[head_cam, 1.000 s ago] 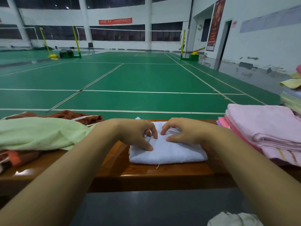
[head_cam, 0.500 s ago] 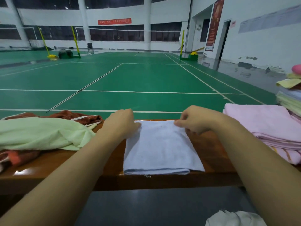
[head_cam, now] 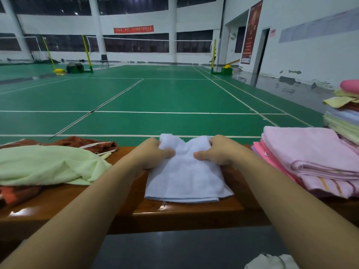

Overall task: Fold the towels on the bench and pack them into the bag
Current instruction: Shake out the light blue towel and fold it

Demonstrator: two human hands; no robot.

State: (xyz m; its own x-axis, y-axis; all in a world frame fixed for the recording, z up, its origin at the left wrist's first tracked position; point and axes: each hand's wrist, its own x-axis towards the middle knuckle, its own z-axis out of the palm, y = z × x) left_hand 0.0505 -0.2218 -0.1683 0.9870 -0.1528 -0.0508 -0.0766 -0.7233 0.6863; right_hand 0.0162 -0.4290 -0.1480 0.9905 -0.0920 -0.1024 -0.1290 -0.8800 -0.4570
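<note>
White towel at centre of the frame on the wooden bench, left hand and right hand both pinching its raised far edge, green towel at left, pink folded stack at right

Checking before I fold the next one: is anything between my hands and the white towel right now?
Nothing visible. The left hand and right hand both already grip the far edge of the white towel, which lies on the bench between the green towel and the pink stack.
</note>
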